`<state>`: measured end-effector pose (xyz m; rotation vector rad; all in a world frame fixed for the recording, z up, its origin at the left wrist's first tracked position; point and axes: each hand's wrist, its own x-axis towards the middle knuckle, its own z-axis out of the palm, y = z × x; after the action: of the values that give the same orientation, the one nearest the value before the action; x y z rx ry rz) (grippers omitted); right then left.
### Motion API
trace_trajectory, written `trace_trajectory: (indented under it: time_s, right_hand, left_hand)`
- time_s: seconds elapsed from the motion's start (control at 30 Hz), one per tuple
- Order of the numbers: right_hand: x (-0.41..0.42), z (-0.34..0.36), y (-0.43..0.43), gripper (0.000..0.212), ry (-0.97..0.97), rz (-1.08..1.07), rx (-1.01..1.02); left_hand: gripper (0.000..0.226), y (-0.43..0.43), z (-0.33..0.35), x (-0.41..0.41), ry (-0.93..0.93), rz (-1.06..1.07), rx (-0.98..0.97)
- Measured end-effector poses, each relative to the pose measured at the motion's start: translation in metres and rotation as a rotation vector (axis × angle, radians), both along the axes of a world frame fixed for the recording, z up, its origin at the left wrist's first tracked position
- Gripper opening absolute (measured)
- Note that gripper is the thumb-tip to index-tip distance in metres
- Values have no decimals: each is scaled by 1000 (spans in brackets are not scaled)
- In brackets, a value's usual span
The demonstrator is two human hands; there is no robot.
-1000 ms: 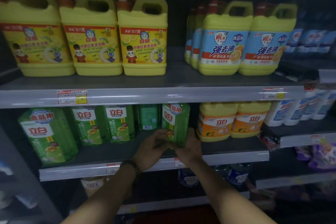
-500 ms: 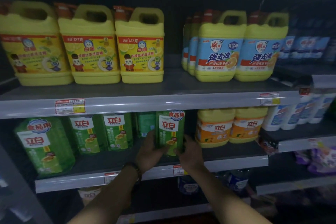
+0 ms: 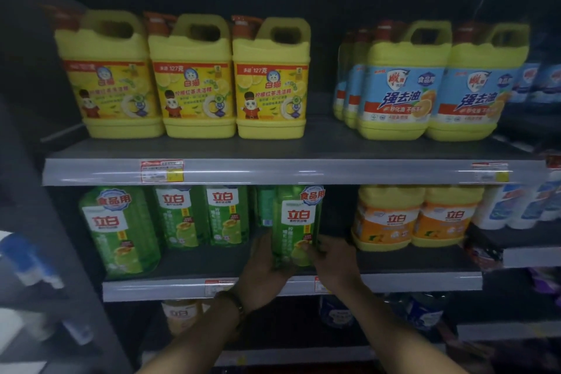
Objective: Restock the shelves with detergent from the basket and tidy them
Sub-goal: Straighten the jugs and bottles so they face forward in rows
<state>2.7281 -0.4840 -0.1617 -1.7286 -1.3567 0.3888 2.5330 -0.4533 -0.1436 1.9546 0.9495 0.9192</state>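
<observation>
I am setting a green bottle (image 3: pixel 296 228) of detergent on the middle shelf (image 3: pixel 394 281), between the other green bottles (image 3: pixel 227 215) and the orange jugs (image 3: pixel 388 218). It stands upright near the front edge, label forward. My left hand (image 3: pixel 267 270) and right hand (image 3: pixel 334 264) curl around its lower sides, so each grip is clamped on it. Next, I think, I must slide it back in line with its neighbours, then let go.

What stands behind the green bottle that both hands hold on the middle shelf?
Behind the held green bottle, slightly to the left, a second green bottle shows only a narrow strip. The rest of it, and anything deeper, is covered or too dark to see.
</observation>
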Motion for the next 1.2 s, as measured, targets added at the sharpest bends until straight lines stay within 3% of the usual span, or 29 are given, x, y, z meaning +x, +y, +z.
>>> trace_trajectory:
  time_s: [0.17,0.3,0.53,0.8,1.2]
  right_hand:
    - [-44,2,11,25,-31,53,-36]
    - [-78,1,25,34,-86,63,-85]
    - [-136,0,48,31,-112,97,-127]
    - [-195,-1,71,28,-171,134,-132]
    - [-232,-11,86,17,-233,112,-106]
  left_hand:
    - [75,0,-5,-45,-38,74,-27]
    - [88,13,-23,-80,-6,111,-51]
    - [73,10,-11,-126,-38,194,-16]
    - [91,14,-24,-173,-37,343,-22]
    - [86,19,-36,-190,62,426,6]
